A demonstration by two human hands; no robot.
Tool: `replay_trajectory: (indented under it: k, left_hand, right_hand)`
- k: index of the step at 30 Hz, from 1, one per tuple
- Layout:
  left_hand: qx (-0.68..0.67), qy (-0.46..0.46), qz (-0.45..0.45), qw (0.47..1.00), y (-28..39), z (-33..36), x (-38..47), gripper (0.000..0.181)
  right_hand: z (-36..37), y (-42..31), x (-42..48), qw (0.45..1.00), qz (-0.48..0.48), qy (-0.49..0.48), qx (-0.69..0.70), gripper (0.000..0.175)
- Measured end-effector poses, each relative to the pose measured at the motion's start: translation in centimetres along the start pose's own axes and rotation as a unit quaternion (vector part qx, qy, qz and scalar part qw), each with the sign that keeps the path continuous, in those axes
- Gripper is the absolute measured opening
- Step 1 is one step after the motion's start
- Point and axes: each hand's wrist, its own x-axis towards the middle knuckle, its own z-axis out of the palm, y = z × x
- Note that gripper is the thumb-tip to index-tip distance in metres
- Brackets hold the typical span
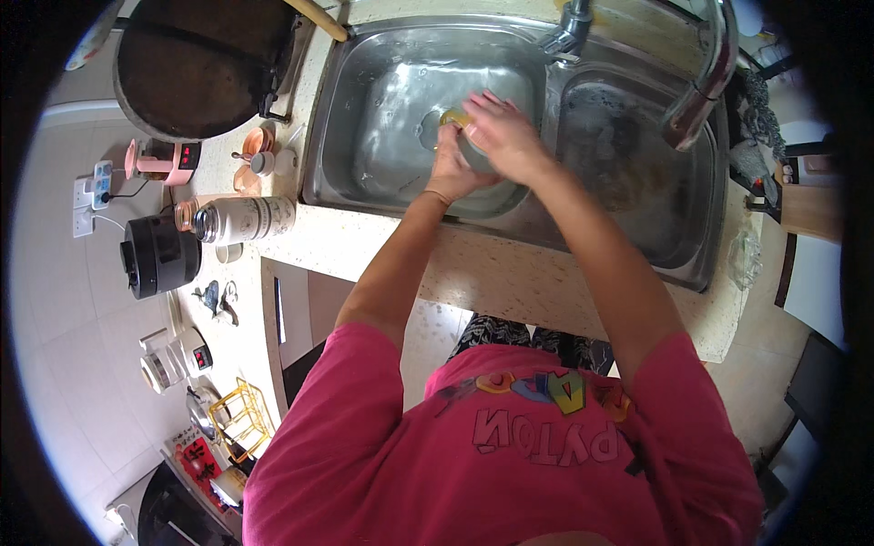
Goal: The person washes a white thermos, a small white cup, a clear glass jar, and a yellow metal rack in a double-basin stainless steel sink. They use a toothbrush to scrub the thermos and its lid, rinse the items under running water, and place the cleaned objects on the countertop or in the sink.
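Note:
Both hands are over the left basin (382,157) of a stainless steel double sink. My left hand (453,167) grips a small object with a yellow, rounded part (455,119) near its fingertips. A greyish, see-through patch shows between the two hands, and I cannot tell whether it belongs to that object. My right hand (505,136) lies over the object from the right, its fingers blurred, so its hold is unclear. Close to the left fingertips is the basin's round drain (428,131).
A chrome faucet (572,31) stands behind the sink, and another curved spout (689,116) hangs over the right basin (628,225), which has suds. To the left are a white thermos (249,220), small cups (258,142) and a large dark round pan (198,68).

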Motion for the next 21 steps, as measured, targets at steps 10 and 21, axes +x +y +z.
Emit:
replay_trajectory:
  k: [10, 21]
  left_hand:
    - [-0.235, -0.053, -0.044, 0.970, -3.5, 1.5, 0.9, 0.092]
    - [0.122, -0.086, 0.071, 0.986, -1.5, -4.5, 0.0, 0.094]
  right_hand:
    - [2.6, -0.1, 1.9, 0.973, 0.029, -0.061, -0.222, 0.053]
    - [1.4, 0.2, 0.1, 0.977, -0.150, -0.060, -0.136, 0.051]
